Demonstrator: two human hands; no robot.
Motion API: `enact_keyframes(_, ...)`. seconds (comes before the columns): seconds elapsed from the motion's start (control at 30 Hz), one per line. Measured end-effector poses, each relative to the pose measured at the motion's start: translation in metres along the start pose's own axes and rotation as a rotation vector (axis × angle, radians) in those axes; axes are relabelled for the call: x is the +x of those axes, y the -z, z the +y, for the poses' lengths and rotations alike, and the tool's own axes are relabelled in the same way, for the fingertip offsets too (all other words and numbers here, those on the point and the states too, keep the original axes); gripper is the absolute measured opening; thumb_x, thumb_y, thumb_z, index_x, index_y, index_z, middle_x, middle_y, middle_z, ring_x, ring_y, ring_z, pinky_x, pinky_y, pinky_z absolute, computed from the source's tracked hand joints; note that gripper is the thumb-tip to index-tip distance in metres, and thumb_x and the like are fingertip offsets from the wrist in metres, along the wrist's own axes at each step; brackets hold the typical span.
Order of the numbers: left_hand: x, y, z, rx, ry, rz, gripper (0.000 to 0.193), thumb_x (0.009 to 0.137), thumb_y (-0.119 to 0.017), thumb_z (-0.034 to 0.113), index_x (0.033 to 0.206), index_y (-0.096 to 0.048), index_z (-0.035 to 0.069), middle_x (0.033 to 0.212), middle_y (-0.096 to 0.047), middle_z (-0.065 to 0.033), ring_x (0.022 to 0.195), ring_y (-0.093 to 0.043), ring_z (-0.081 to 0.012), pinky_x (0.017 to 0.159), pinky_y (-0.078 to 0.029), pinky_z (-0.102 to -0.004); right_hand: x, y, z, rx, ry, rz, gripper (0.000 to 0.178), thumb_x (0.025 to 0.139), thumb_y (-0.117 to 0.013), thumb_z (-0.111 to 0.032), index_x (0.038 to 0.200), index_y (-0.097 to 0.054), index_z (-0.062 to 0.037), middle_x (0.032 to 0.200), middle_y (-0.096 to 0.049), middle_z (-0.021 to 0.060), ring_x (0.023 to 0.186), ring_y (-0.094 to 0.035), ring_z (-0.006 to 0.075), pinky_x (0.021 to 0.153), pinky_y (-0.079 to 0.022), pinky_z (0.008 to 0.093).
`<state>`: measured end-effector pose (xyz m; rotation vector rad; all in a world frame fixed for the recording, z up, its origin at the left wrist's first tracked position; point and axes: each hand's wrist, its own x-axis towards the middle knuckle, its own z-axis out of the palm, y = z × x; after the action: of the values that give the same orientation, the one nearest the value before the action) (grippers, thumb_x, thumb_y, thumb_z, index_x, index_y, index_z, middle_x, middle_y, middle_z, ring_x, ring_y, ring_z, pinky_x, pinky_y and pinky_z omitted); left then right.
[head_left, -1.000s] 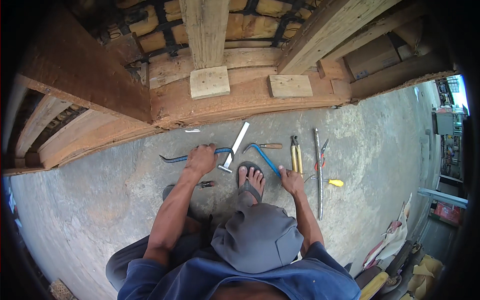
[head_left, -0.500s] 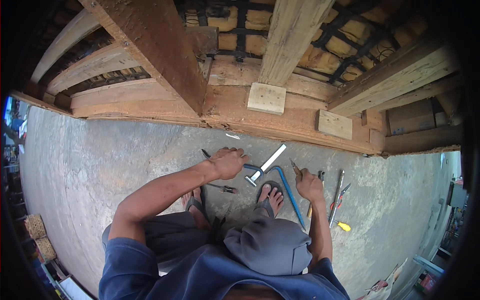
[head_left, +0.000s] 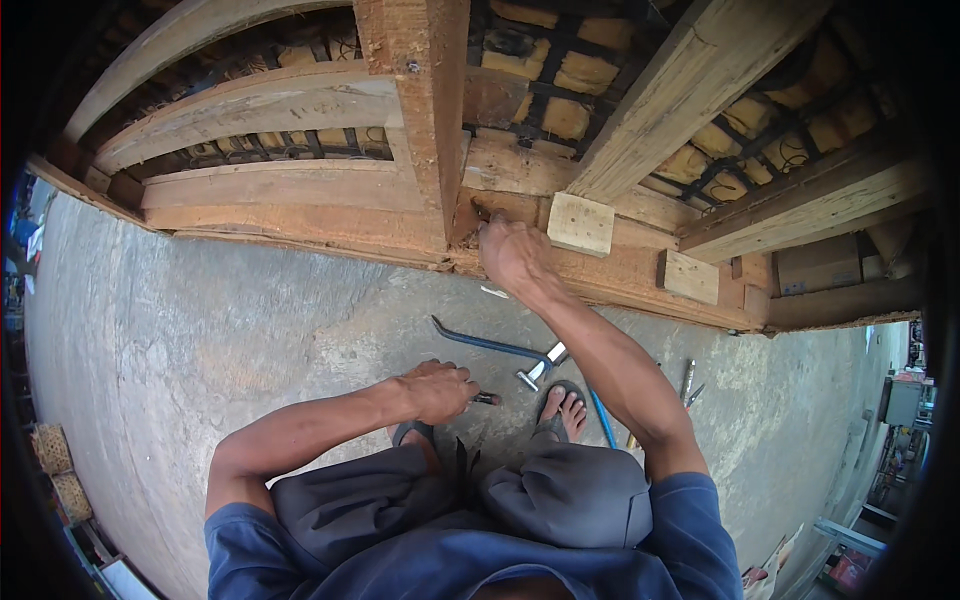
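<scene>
My right hand (head_left: 515,255) reaches up to the wooden frame (head_left: 360,225), its fingers closed round a small dark pointed tool (head_left: 481,212) whose tip is at the corner beside an upright post (head_left: 425,120); its exact kind is hidden by my fingers. Low over the floor, my left hand (head_left: 437,390) is curled over a screwdriver, whose dark handle end (head_left: 487,398) sticks out to the right; the shaft is hidden beneath the hand. A blue pry bar (head_left: 490,342) lies on the concrete just beyond it, partly against a hammer (head_left: 533,374) with a bright metal head.
Another blue bar (head_left: 603,418) lies under my right forearm. Farther right is a metal rod-like tool (head_left: 689,375). Wooden blocks (head_left: 580,224) are fixed along the frame's rail, with dark webbing (head_left: 540,90) behind. My sandalled foot (head_left: 568,405) stands near the hammer.
My right hand has swung up from the floor tools to the frame, carrying the small tool. My left hand has left the pry bar and come back to the screwdriver. The view has shifted left.
</scene>
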<state>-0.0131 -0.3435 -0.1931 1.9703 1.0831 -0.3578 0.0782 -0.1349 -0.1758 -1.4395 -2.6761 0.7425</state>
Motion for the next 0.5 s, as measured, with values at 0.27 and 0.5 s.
enact_keyframes(0.27,-0.001,-0.002,-0.019,0.046,-0.069,0.046,0.032,0.095,-0.067,0.027,0.117,-0.066,0.004,0.118,-0.064,-0.0172,0.116,-0.062,-0.0371,0.099,-0.05,-0.05,0.011,0.023,-0.02,-0.403,0.209,-0.117,0.036,0.097,-0.04,-0.012,0.108,-0.068,0.0078,0.098,-0.074,0.0263,0.093,-0.074,0.04,0.087,-0.057,0.048)
enact_keyframes(0.5,0.018,0.001,-0.02,-0.026,-0.186,0.134,0.032,0.095,-0.067,0.027,0.117,-0.065,0.004,0.119,-0.064,-0.0177,0.117,-0.061,-0.037,0.1,-0.05,-0.0498,0.008,0.008,-0.028,-0.376,0.203,-0.149,0.03,0.092,-0.048,-0.015,0.098,-0.073,0.001,0.092,-0.073,0.0255,0.085,-0.075,0.0366,0.072,-0.057,0.0488)
